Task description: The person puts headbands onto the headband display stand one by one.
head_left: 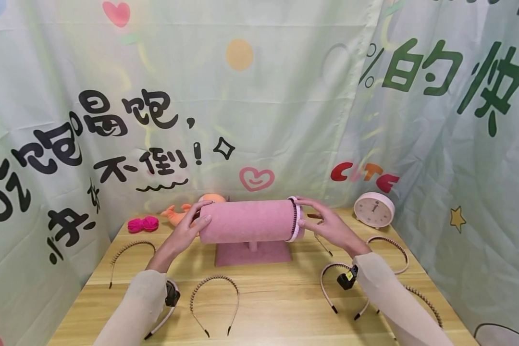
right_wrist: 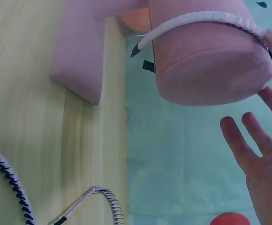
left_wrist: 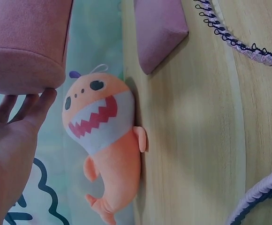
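Observation:
A pink velvet headband stand (head_left: 246,221), a horizontal roll on a flat base, is at the back middle of the table. My left hand (head_left: 186,233) rests on the roll's left end; in the left wrist view its fairly straight fingertips (left_wrist: 47,97) touch the end's rim. Around the right end sits a white-and-pink headband (right_wrist: 187,19) with a dark toothed inner edge. My right hand (head_left: 328,223) pinches this headband with thumb and index finger, while its other fingers spread below the roll's end in the right wrist view.
Several headbands lie on the wooden table, one (head_left: 215,278) front middle and others (head_left: 335,266) at the right. Behind the roll's left end is an orange plush shark (left_wrist: 119,173), with a bright pink bow-shaped item (head_left: 143,224) beside it. A pink clock (head_left: 374,210) stands back right, before printed curtains.

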`<state>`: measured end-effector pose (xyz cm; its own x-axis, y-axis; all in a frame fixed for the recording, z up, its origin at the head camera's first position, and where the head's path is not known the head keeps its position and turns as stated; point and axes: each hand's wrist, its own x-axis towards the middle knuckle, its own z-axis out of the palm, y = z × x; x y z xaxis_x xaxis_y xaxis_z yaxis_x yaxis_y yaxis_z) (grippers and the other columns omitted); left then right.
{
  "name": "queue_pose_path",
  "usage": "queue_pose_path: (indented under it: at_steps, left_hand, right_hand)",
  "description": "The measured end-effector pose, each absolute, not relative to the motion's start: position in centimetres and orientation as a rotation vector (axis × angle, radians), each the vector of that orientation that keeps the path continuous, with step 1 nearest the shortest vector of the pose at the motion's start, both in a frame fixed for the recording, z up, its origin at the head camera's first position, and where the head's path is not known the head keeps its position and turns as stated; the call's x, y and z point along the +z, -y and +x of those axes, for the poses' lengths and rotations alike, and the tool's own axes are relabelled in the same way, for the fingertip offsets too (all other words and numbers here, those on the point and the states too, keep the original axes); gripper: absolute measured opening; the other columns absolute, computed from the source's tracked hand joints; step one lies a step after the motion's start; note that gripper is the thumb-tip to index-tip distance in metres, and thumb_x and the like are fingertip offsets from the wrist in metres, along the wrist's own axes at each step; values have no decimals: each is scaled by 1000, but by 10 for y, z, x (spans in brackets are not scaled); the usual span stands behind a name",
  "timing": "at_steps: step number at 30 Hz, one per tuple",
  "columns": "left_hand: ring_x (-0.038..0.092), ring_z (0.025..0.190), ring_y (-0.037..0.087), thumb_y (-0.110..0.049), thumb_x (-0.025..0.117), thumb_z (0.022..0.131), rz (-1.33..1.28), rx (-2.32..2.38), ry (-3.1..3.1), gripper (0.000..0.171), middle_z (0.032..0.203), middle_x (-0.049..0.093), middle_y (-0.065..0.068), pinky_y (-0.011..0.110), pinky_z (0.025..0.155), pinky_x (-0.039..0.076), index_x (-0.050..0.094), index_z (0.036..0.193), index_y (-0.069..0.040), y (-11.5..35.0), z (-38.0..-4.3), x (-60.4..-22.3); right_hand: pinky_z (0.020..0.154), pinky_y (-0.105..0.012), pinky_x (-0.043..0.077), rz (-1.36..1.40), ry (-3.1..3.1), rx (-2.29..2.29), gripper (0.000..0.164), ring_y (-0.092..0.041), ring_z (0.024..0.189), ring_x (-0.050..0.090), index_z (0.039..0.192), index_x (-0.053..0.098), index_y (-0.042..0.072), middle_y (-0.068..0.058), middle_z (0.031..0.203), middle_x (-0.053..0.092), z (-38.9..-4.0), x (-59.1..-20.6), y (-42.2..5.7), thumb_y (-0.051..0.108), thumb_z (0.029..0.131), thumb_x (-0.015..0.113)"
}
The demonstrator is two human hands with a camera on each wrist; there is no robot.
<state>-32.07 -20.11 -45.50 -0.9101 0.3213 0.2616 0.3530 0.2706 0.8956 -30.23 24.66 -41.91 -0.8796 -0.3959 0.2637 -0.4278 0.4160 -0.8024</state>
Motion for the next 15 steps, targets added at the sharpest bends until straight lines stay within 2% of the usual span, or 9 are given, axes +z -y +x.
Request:
queue_pose_path:
  at_steps: [6,8,13,15]
  left_hand:
    - [42,153,41,-31,57,115,-660,-1762,2478,55,166,41,19,63,116,45,40,165,-15,201,-321,-456]
    - [42,153,41,-31,57,115,-662,-1764,2477,55,167,41,19,63,116,44,39,165,-14,201,-321,-456]
    - [41,154,40,-32,57,115,-659,-1774,2473,54,167,41,19,64,118,42,41,164,-18,201,-320,-455]
    - [40,155,40,-32,57,115,-658,-1778,2473,53,167,40,19,64,119,40,41,164,-19,201,-320,-455]
  right_hand:
    - [127,-66,32,790,2624,1376,53,-34,159,37,154,60,31,1,171,47,-303,-416,-236,33,104,77]
    - [127,-66,30,780,2629,1367,53,-33,159,37,153,61,34,3,170,48,-303,-414,-232,36,103,78]
    - [127,-70,25,764,2640,1332,52,-30,160,36,149,63,40,10,167,51,-306,-412,-222,42,101,80]
    - [127,-71,24,774,2640,1300,51,-31,161,34,149,63,39,9,166,52,-307,-413,-218,42,100,80]
